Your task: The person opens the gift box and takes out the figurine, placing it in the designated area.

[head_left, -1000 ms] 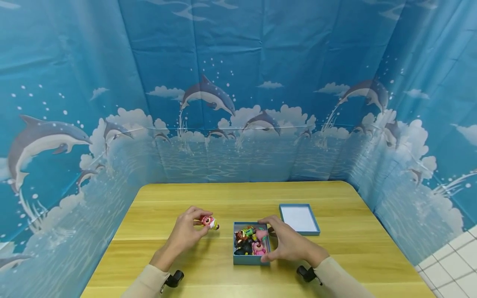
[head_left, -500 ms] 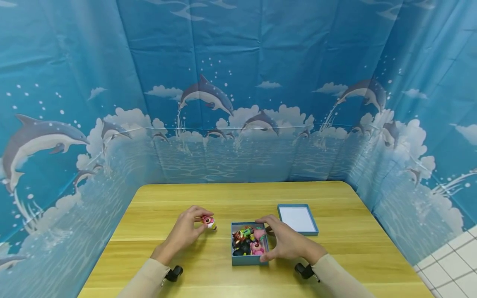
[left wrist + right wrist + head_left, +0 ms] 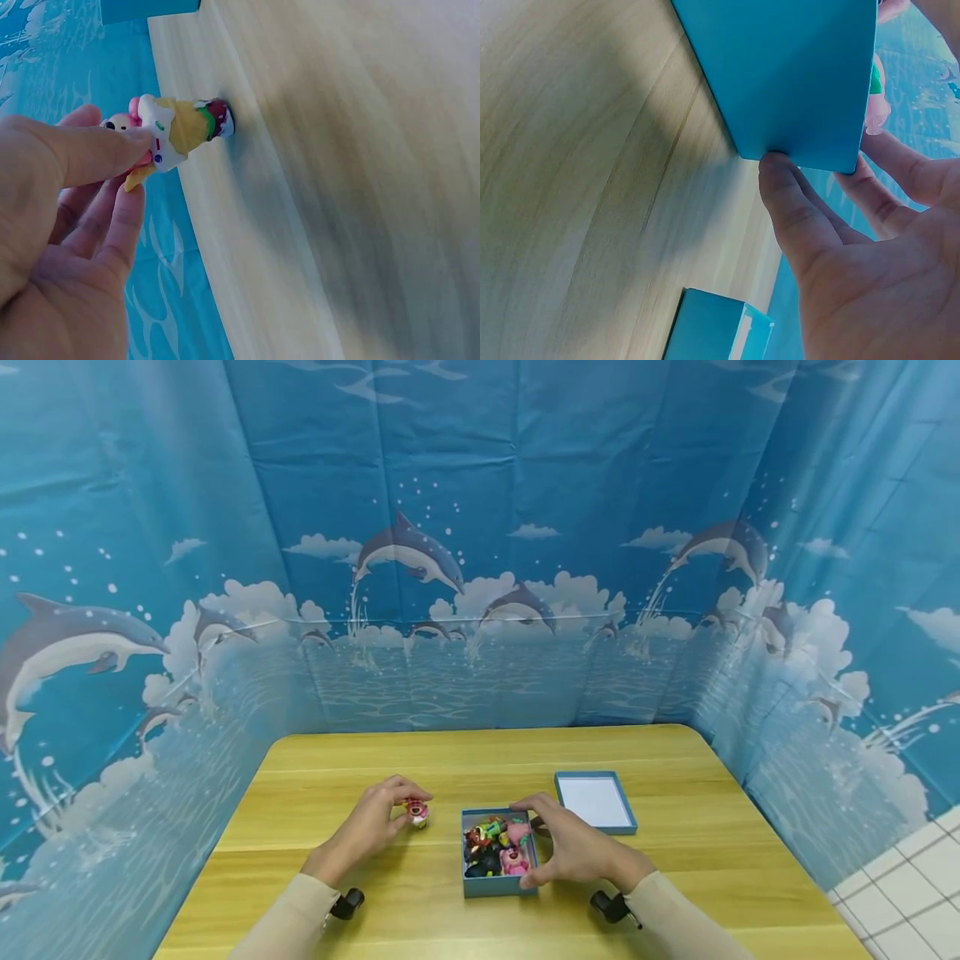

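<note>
My left hand pinches a toy figurine between thumb and fingers, left of the blue box. The figurine has a pink bear head and an ice-cream-cone body. In the left wrist view its brown-and-green base points down at the tabletop, right at the surface. My right hand grips the box's right side, thumb at the near corner and fingers at the far one. Inside lie several figurines, among them a pink bear, a dark one and a brown-and-green one. The right wrist view shows the box's side wall.
A blue box lid, white inside, lies behind and right of the right hand. The yellow wooden table has rounded far corners. Blue dolphin-print curtains hang beyond its back and sides. White floor tiles show at the right.
The figurine in my left hand has turned from tilted sideways to upright, moving down slightly toward the table. My right hand still holds the box in place.
</note>
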The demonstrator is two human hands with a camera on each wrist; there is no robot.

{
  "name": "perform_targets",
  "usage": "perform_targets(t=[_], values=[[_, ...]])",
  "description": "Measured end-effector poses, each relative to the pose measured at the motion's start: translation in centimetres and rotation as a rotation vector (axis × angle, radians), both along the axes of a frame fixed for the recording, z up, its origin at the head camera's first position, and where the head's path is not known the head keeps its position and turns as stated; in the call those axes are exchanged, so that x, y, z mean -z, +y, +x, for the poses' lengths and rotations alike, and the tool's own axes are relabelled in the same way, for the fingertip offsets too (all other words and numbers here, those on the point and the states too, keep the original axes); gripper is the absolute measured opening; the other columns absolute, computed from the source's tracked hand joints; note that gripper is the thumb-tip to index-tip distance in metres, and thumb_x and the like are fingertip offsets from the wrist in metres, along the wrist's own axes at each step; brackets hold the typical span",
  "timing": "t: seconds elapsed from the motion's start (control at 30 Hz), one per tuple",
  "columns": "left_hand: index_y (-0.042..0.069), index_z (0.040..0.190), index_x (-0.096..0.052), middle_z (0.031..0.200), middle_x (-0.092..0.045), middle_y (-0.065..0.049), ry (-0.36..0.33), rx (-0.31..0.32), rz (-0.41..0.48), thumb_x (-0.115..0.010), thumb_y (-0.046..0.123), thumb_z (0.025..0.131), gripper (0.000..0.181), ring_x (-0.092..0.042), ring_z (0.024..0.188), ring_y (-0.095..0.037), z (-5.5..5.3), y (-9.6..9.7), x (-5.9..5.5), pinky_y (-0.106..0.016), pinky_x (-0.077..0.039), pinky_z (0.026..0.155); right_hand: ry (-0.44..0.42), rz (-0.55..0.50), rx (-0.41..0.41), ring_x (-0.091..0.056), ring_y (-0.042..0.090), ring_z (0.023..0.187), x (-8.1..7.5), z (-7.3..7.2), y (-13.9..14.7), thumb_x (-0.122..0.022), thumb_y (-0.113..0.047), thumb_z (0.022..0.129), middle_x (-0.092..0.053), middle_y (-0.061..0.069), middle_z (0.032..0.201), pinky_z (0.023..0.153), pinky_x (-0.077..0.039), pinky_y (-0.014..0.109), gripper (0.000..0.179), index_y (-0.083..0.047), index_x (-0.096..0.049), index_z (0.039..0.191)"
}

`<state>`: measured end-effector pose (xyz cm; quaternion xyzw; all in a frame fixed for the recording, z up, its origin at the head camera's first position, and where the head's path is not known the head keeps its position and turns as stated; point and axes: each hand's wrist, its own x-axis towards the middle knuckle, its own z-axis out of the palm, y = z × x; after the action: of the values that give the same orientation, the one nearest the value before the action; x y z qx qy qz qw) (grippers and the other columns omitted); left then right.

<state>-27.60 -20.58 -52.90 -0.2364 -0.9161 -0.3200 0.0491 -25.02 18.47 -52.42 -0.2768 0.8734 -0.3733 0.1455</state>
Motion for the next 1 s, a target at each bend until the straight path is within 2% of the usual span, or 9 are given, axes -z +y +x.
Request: perform_targets(t=[0.2,0.43,0.73,0.9,1.0], values=[[0.02,0.151,-0.076,0.14,-0.077,0.0,-0.031,0.046,-0.011,-0.08,-0.007,0.104,0.054,-0.076,0.135,-0.028,-0.17,-0.43,-0.1,-0.052,-0.064,0.12,0.006,0.006,-0.004,-0.063,0.044,0.151,0.09,0.18,-0.16,-0.104,-0.048,0.089,-0.053,0.013,0.167,0.127,-0.055,0.069,0.111,-0.01,-0.045,0.175],[0.015,0.154,-0.074,0.144,-0.077,-0.008,-0.072,0.079,0.04,-0.079,-0.006,0.107,0.052,-0.077,0.133,-0.031,-0.21,-0.5,0.19,-0.051,-0.067,0.114,0.019,0.02,0.003,-0.064,0.044,0.151,-0.12,0.33,-0.15,-0.103,-0.05,0.089,-0.053,0.014,0.167,0.125,-0.056,0.07,0.112,-0.01,-0.044,0.175],[0.019,0.158,-0.072,0.147,-0.077,-0.012,-0.044,0.108,0.047,-0.079,-0.004,0.107,0.056,-0.077,0.135,-0.031,-0.34,-0.54,0.63,-0.051,-0.066,0.115,0.021,0.021,0.006,-0.064,0.043,0.151,-0.09,0.39,-0.02,-0.103,-0.051,0.09,-0.053,0.014,0.167,0.124,-0.057,0.068,0.111,-0.01,-0.044,0.175],[0.019,0.16,-0.07,0.144,-0.078,-0.008,-0.039,0.097,0.042,-0.079,-0.002,0.108,0.057,-0.077,0.134,-0.03,-0.33,-0.49,0.69,-0.052,-0.066,0.116,0.022,0.016,0.007,-0.063,0.043,0.151,-0.07,0.43,-0.02,-0.102,-0.052,0.09,-0.053,0.013,0.167,0.125,-0.057,0.069,0.111,-0.01,-0.045,0.175],[0.017,0.162,-0.068,0.145,-0.077,-0.01,-0.041,0.095,0.048,-0.08,0.0,0.108,0.057,-0.077,0.134,-0.031,-0.25,-0.47,0.78,-0.053,-0.066,0.116,0.026,0.013,-0.006,-0.064,0.044,0.15,-0.01,0.46,-0.03,-0.102,-0.051,0.09,-0.053,0.014,0.166,0.126,-0.056,0.069,0.11,-0.01,-0.044,0.175]])
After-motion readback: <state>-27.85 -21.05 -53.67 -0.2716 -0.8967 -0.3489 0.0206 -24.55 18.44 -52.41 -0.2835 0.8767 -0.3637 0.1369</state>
